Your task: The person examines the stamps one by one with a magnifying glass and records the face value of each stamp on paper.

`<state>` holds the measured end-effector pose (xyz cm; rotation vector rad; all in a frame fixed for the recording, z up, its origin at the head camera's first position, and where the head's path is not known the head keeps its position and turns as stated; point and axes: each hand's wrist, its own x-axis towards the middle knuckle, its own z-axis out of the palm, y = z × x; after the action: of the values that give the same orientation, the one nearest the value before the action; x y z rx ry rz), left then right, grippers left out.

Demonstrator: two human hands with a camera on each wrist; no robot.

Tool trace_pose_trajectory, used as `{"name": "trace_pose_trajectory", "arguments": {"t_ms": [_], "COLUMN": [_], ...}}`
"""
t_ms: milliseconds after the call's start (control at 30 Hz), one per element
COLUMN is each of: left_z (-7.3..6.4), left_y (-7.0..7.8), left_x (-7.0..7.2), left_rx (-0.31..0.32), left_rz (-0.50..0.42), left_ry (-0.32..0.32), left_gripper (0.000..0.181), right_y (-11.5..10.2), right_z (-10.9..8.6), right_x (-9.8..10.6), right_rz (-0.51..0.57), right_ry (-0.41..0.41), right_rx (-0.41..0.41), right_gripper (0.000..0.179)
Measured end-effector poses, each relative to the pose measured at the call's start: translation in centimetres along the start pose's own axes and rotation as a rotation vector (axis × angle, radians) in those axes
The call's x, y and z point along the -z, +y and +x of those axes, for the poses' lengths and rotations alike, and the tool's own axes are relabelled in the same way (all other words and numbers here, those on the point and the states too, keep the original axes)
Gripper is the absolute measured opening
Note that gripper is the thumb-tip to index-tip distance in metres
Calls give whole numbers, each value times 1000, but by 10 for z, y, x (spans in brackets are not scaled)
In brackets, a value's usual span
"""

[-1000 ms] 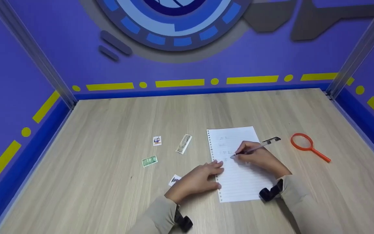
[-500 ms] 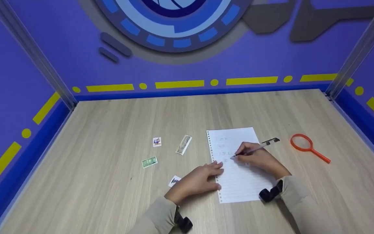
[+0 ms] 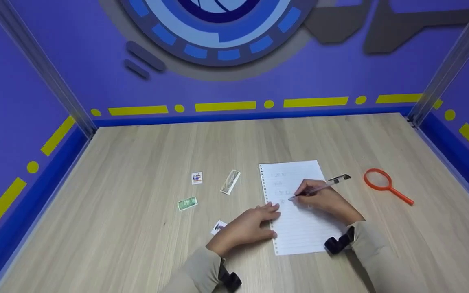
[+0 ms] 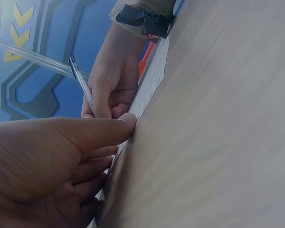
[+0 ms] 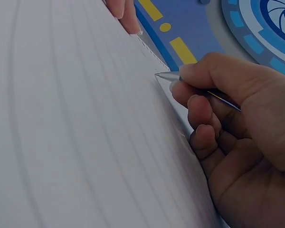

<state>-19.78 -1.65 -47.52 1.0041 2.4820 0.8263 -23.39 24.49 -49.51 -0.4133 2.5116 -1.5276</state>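
A lined sheet of paper [image 3: 299,232] with punched holes down its left edge lies on the table, with a few faint lines of writing near its top. My right hand [image 3: 320,199] pinches a clear pen [image 3: 334,179] with a black cap on its back end. In the right wrist view the pen's silver tip [image 5: 167,75] is at the paper's surface. My left hand [image 3: 248,224] rests with its fingers on the left edge of the sheet. Beside its wrist a small stamp-like slip [image 3: 219,226] is partly hidden.
Left of the paper lie a green stamp [image 3: 187,203], a small white stamp with a coloured picture [image 3: 196,178] and a long narrow stamp [image 3: 230,182]. An orange magnifying glass [image 3: 390,188] lies to the right. Blue panels [image 3: 218,91] enclose the table's back and sides.
Both hands stay almost in the same place. The pen tip shifts very slightly at the same line of writing, and the whole head view drifts down a little.
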Motion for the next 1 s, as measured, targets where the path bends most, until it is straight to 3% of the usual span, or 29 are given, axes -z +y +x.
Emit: {"name": "trace_pose_trajectory", "arguments": {"t_ms": [367, 1000], "left_z": [0, 0], "left_y": [-2, -1], "left_x": [-1, -2], "left_rx": [-10, 3], "left_rz": [6, -11], "left_ry": [1, 9], "left_gripper": [55, 55], "right_y": [-1, -1], "right_z": [0, -1], "right_x": [-1, 0], "right_rz": [-41, -9], "right_ry": [43, 42], "right_rx": [-77, -41], "right_gripper": [10, 11]}}
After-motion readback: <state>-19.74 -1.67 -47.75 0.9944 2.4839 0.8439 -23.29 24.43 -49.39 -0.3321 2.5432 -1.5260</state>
